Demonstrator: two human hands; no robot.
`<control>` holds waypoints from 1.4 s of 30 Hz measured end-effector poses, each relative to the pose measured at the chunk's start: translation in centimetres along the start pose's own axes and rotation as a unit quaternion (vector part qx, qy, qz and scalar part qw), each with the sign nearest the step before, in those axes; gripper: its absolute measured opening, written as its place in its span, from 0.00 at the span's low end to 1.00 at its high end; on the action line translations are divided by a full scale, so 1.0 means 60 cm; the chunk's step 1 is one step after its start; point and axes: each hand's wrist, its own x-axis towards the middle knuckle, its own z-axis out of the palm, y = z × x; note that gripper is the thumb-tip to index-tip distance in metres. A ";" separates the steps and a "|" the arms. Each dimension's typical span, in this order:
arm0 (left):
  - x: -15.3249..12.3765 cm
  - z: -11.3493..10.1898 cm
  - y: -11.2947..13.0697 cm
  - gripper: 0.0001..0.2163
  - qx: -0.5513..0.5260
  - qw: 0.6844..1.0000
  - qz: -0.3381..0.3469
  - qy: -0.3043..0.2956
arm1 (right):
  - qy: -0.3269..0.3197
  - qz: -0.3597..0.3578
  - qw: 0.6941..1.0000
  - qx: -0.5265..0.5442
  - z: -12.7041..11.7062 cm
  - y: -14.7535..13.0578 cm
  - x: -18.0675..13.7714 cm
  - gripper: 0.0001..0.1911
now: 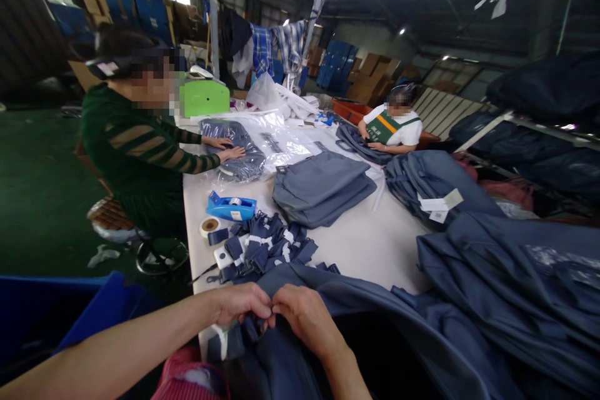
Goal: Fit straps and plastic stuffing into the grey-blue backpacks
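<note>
My left hand (239,304) and my right hand (304,315) meet at the near edge of the white table (370,244), fingertips pinched together on the dark blue fabric of a backpack (356,319) that lies across my lap. Both hands are closed on the cloth, knuckles up. A strap end (234,340) hangs just under my left hand. Just beyond my hands lies a heap of blue straps with white labels (265,247).
A blue tape dispenser (231,206) and a tape roll (209,225) lie left of the straps. Folded grey-blue backpacks (321,187) sit mid-table; more are piled at right (510,275). A seated person in green (135,150) presses a bagged backpack. Another person (394,128) works at the far end.
</note>
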 end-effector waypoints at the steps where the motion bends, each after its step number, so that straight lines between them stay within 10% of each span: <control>1: -0.003 0.002 0.002 0.12 0.007 1.000 -0.003 0.015 | 0.003 0.008 1.000 -0.006 -0.006 0.000 0.000 0.03; 12: 0.032 -0.004 0.024 0.10 0.250 0.947 0.097 0.176 | -0.047 0.077 0.982 -0.163 -0.023 0.000 0.011 0.08; 26: 0.016 -0.021 0.024 0.08 0.218 0.972 0.076 0.048 | -0.005 0.052 0.996 -0.070 -0.011 0.027 0.006 0.08; 36: 0.011 0.013 0.054 0.08 0.241 0.947 0.110 0.183 | 0.045 0.086 0.992 0.082 -0.011 0.011 0.010 0.12; 42: -0.034 0.007 0.116 0.07 0.215 0.936 0.194 0.199 | 0.131 0.033 0.907 0.399 -0.018 -0.005 0.008 0.21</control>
